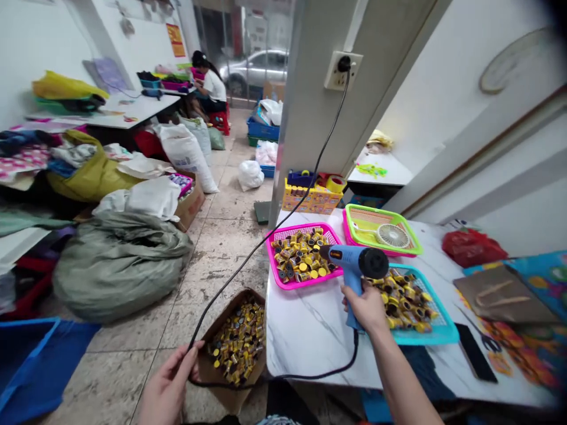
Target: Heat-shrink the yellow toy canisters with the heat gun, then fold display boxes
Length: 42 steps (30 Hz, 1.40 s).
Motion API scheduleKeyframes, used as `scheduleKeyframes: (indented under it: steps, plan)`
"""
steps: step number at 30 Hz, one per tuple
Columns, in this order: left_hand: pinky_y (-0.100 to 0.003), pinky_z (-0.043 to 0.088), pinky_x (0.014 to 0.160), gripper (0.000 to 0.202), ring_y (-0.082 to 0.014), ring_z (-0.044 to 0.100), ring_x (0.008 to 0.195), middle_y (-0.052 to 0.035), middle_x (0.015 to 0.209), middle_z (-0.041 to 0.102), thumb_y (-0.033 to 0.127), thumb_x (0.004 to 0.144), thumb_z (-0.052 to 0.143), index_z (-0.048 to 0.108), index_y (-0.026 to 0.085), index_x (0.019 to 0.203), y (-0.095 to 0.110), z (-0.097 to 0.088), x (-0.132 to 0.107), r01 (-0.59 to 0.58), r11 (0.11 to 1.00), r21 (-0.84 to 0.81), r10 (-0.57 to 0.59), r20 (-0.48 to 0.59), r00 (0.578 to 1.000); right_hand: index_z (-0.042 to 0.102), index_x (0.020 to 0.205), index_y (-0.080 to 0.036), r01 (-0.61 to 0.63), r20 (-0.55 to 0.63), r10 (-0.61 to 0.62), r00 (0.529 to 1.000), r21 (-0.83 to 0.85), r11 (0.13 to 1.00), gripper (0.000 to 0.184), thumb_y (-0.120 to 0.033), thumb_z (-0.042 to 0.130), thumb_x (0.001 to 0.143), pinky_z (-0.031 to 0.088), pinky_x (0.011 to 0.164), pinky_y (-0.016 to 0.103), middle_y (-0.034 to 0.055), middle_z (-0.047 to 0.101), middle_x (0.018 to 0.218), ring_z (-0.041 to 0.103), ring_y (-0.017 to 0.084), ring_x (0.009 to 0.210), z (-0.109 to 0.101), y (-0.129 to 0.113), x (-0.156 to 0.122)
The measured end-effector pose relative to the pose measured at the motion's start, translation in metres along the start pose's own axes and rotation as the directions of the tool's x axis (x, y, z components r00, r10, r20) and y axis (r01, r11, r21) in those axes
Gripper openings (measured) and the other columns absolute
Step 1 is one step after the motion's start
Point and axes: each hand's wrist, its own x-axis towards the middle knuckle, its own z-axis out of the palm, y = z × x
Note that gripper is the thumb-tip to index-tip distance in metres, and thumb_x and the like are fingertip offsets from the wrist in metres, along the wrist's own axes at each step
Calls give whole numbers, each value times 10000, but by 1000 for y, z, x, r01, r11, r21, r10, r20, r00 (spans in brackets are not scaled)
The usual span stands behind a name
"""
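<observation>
Heat gun [348,258] abv tbl [303,330], tiled flr [228,242]

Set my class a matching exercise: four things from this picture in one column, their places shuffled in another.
1. Blue heat gun
2. Long black power cord
3. Round white plastic fan
4. Bright pink plastic basket

A. In the lime-green basket
B. On the white marble-patterned table
C. In the right hand
D. In the left hand

Pairs: 1-C; 2-D; 3-A; 4-B
</observation>
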Motion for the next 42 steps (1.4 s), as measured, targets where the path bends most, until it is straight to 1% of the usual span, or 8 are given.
scheduleKeyframes:
  steps: [6,12,15,19,24,29,35,42]
  plan:
    - [-213,477,624,764,-142,540,641,-13,646,609,694,566,763,718,104,1050,21,-51,104,-20,997,68,7,189,982,581,965,-169,-94,-112,97,989,29,995,373,-456,614,729,508,484,273,14,666,548,663,212,469,75,-30,-71]
    - [-253,537,647,884,-168,602,656,-20,729,639,723,583,731,645,148,1248,80,-116,209,-224,966,132,117,547,829,570,972,-169,-262,-473,183,862,-106,959,311,-420,567,788,491,535,270,1,661,534,664,191,475,151,-95,-159]
    - [-266,560,748,878,-182,645,763,-29,818,656,681,638,721,572,174,1339,100,-142,247,-305,949,80,193,618,762,567,950,-167,-245,-409,185,893,-99,965,265,-380,575,793,475,508,256,-2,658,532,649,179,449,176,-130,-175]
    - [-328,562,868,603,-241,669,930,-89,1013,696,620,697,692,710,183,1113,104,-155,277,-368,928,56,230,691,685,585,978,-146,-217,-442,141,886,-125,968,271,-339,585,787,462,508,250,4,653,540,649,176,460,191,-165,-164]
    - [-352,571,830,454,-246,685,892,-105,1073,700,546,769,605,747,196,1022,95,-147,300,-471,881,54,281,740,611,535,1088,-123,-262,-548,162,821,-109,959,358,-338,560,802,477,564,275,5,661,560,660,186,483,204,-172,-163]
    - [-376,548,852,552,-273,681,936,-100,1011,726,576,727,608,736,190,1100,93,-124,345,-610,775,165,342,702,625,529,1036,-155,-256,-519,188,834,-62,965,334,-387,559,797,487,572,291,-9,661,548,664,197,477,222,-148,-192]
    - [-390,528,894,687,-287,680,974,-106,1020,728,635,711,563,696,151,1179,104,-76,421,-651,720,239,307,732,609,499,1006,-173,-297,-598,331,730,159,942,325,-356,599,757,500,570,296,22,692,602,694,219,532,231,-134,-174]
    - [-399,525,890,739,-318,679,1002,-122,1010,733,643,680,522,666,132,1194,101,-36,501,-686,553,473,17,817,577,496,959,-195,-343,-527,445,724,285,895,258,-310,598,752,470,460,259,-27,636,524,627,186,424,245,-163,-135]
